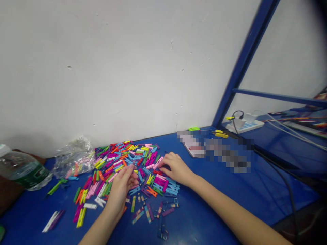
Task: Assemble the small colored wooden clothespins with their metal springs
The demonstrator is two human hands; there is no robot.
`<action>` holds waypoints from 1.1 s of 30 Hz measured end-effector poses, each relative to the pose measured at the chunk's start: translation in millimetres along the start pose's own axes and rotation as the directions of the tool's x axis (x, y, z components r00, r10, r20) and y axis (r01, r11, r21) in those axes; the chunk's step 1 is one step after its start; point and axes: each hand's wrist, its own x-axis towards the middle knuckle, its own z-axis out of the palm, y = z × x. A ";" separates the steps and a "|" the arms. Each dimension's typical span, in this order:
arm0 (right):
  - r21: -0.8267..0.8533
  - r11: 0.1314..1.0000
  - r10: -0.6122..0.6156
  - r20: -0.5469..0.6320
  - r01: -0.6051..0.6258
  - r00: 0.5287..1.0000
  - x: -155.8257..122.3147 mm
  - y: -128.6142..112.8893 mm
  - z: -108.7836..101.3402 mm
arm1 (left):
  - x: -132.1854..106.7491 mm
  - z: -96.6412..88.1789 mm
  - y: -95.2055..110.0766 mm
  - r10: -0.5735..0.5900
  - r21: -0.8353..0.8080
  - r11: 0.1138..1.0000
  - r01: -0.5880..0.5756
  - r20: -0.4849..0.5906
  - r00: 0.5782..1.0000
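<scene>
On the smooth blue bench lies a wide pile of multicoloured slim clothespins. Over this pile, the left hand has fingers bent together; at its right edge, the right hand curls beside a pink clothespin. Whether either grip holds something, I cannot tell.

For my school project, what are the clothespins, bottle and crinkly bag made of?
Clothespins: maybe painted wood or plastic, mostly matte; their solid, bright colours leave it open. Bottle: likely clear, shiny plastic, as it's see-through with highlights. Bag: probably thin, glossy plastic film, being wrinkled and see-through.
</scene>
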 end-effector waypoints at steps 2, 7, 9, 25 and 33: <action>0.069 0.995 -0.069 0.023 0.067 0.997 -0.7 -3.0 -3.3 | -0.1 0.0 -0.5 0.006 -0.003 1.000 -0.006 -0.001 1.000; 0.171 0.977 -0.140 0.078 0.125 0.987 -2.2 -7.9 -6.9 | 2.5 -2.5 -3.7 0.008 -0.008 1.000 -0.008 -0.002 1.000; 0.183 0.976 -0.139 0.095 0.120 0.986 -2.6 -7.3 -5.0 | 3.6 -3.5 -4.6 0.015 -0.008 1.000 -0.015 0.002 1.000; 0.284 0.942 -0.228 0.149 0.179 0.962 -5.7 -18.4 -16.4 | 4.1 -2.7 -6.0 0.052 0.007 0.999 -0.052 -0.014 0.999; 0.250 0.936 -0.321 0.312 0.249 0.894 -11.2 -21.2 -27.6 | 3.8 -2.5 -8.2 0.051 0.022 0.998 -0.050 -0.005 0.999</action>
